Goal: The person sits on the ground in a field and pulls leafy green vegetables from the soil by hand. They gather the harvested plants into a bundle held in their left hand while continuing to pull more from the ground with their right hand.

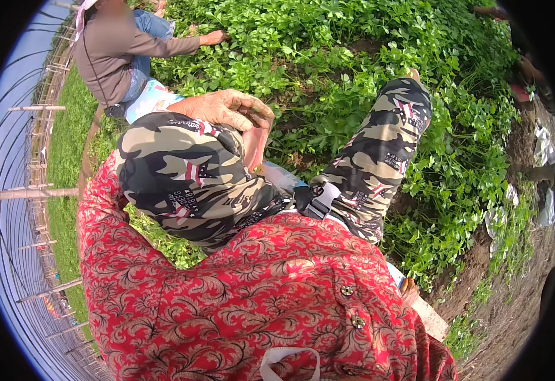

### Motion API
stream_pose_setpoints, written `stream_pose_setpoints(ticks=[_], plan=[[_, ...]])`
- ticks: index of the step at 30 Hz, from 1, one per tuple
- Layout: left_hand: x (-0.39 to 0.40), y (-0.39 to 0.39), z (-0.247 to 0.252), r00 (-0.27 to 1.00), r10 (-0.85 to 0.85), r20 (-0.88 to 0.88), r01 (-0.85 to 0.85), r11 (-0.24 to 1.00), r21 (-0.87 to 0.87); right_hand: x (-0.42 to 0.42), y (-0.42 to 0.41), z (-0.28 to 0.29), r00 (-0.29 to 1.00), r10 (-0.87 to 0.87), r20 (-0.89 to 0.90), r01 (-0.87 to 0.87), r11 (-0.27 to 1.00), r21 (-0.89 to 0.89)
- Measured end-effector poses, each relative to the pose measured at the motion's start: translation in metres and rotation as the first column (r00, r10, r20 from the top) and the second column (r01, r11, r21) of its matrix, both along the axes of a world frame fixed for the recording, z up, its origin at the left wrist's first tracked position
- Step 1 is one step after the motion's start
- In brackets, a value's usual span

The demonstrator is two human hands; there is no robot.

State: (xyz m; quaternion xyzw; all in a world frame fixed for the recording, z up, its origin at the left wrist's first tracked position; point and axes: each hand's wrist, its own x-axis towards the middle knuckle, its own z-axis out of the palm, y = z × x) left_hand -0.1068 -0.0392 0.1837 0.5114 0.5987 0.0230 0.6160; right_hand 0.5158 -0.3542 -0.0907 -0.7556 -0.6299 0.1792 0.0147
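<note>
My left hand (227,108), soiled, reaches past my raised left knee in camouflage trousers (182,166). Its fingers are curved. A smooth pinkish surface (257,143) lies just below them; what it is, and whether I grip it, cannot be told. Leafy green plants, probably celery or parsley (315,128), grow in front of my knees. At the lower right, beside my red patterned shirt (258,305), what seems to be my right hand (408,289) shows partly; its fingers are mostly hidden. A black and grey buckle (318,202) sits between my legs.
A co-worker in a brown top (108,52) sits at the upper left, one hand in the plants. Parts of another person (532,71) show at the right edge. Silvery sheeting (544,145) lies on the soil at right. Poles (27,193) and arched lines run along the left.
</note>
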Motion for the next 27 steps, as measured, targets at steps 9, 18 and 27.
stream_pose_setpoints(ticks=[9,18,27], plan=[[-0.017,0.055,-0.004,0.988,0.064,0.143,-0.087,0.983,0.163,-0.006,0.005,-0.001,0.997,-0.05,-0.052,0.052,0.998,0.034],[-0.035,0.076,-0.041,0.936,0.144,0.321,-0.25,0.914,0.319,-0.007,0.005,0.002,0.998,-0.05,-0.03,0.05,0.999,0.019],[-0.091,0.073,-0.132,0.829,0.239,0.506,-0.513,0.686,0.516,-0.023,0.003,0.01,0.916,-0.257,0.307,0.241,0.966,0.092]])
